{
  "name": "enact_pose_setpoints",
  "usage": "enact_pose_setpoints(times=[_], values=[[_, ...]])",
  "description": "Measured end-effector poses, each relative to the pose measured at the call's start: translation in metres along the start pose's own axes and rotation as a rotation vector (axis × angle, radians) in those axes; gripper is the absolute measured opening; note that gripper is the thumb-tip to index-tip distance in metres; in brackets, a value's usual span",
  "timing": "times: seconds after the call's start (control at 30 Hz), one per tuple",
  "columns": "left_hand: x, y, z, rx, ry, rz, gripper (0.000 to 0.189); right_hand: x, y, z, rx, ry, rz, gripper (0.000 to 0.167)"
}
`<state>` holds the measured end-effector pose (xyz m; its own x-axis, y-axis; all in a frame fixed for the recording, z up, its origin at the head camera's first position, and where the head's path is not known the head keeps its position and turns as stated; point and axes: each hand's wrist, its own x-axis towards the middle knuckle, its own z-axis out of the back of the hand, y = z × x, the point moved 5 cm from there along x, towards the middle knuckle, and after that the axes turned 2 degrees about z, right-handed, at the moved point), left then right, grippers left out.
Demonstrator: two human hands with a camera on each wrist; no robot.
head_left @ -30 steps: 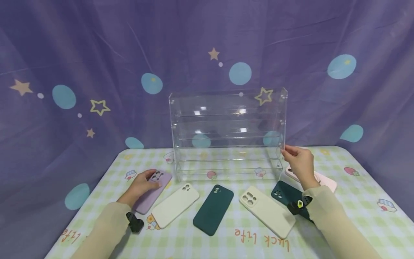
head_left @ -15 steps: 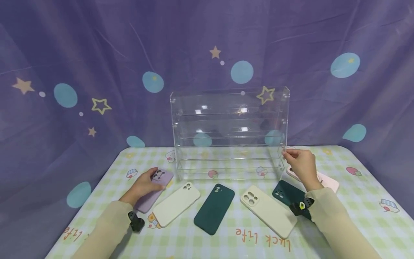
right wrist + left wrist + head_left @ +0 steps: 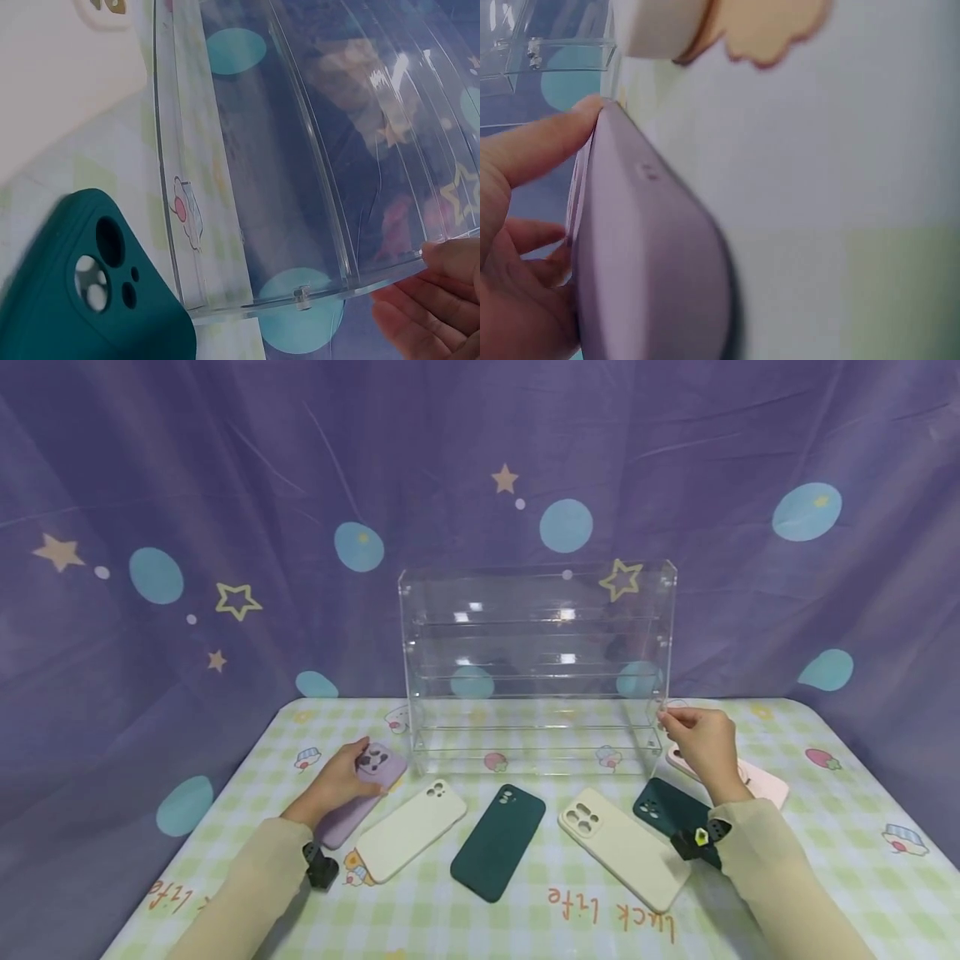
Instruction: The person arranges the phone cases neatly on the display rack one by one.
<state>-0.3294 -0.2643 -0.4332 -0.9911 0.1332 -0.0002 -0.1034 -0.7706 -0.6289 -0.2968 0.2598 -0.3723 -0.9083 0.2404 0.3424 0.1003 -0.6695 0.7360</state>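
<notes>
My left hand grips the lilac phone case by its sides, near the end with the camera cutouts. That end looks slightly raised off the cloth. In the left wrist view the thumb lies along one edge of the case, with fingers on the opposite side. My right hand pinches the right side panel of a clear acrylic tiered display rack. Seen from the right wrist, the thumb is on the panel's edge and the other fingers curl behind it. The rack stands upright at the back.
Before the rack lie a cream case, a dark green case and an off-white case. Under the right wrist are another green case and a pink case. A purple curtain hangs behind the checked tablecloth.
The right hand has slid a little down the rack's side edge. The left hand and the lilac case's camera end have shifted slightly away and up. The head view has moved slightly.
</notes>
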Motion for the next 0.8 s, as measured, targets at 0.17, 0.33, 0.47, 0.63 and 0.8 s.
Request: enact_pose_setpoints(times=[0.17,0.33,0.47,0.63,0.8], values=[[0.003,0.001,0.008,0.044,-0.063,0.044,0.066,-0.002,-0.001,-0.001,0.006,0.011,-0.013,0.028],[0.009,-0.002,0.019,-0.025,-0.031,0.082,0.044,-0.002,-0.002,-0.002,0.002,0.015,-0.002,0.027],[0.011,-0.009,0.030,-0.073,0.017,0.093,0.037,-0.001,-0.002,0.000,0.003,0.010,0.006,0.026],[0.009,-0.018,0.037,0.004,0.026,0.096,0.032,-0.001,0.000,0.002,-0.012,-0.020,0.024,0.025],[0.001,-0.033,0.050,0.032,-0.079,0.068,0.031,0.000,0.003,0.002,-0.007,-0.019,0.035,0.025]])
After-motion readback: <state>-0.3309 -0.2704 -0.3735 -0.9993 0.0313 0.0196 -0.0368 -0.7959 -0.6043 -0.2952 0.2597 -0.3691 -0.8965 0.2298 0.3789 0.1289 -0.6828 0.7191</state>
